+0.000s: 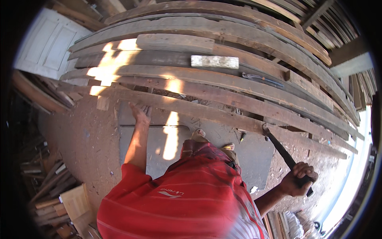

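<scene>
- My left hand (141,114) is holding its fingers spread beside the near plank (199,110).
- My right hand (301,180) is gripping a hammer (281,150), its head at that plank.

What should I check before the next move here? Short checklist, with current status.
1. Right hand closed on the black-handled tool: ok, wrapped near the handle's end.
2. Left hand clear of the tool's head: ok, well to the left along the front board.
3. Left hand has hold of that board: cannot tell; fingers are open at its near edge, contact unclear.
4. Tool's head seated against the board: cannot tell; it is at the board, but contact is unclear.
5. Planks behind free of loose items: not ok; a pale block and a blue-handled tool lie there.
</scene>
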`<move>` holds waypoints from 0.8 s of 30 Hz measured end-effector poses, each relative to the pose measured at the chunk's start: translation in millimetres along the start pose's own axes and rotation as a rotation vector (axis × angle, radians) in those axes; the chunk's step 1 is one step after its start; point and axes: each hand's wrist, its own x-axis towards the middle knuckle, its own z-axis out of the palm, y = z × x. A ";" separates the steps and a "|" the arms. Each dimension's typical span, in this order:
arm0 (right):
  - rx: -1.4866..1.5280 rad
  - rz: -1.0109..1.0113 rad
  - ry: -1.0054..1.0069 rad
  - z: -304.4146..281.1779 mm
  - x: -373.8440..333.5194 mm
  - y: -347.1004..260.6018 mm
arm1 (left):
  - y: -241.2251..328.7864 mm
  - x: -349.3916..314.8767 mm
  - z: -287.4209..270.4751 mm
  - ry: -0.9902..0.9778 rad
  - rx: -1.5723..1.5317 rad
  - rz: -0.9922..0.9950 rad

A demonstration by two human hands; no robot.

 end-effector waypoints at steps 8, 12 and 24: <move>0.061 -0.032 0.029 -11.9 -0.5 -0.2 | -13.8 9.9 41.0 -0.108 -0.207 -0.038; 0.060 -0.031 0.020 -9.3 -1.2 -2.0 | -13.7 6.6 40.2 0.011 -0.218 -0.043; -0.088 -0.035 0.091 -15.0 9.1 -9.7 | -51.5 -19.3 30.7 -0.178 -0.500 -0.033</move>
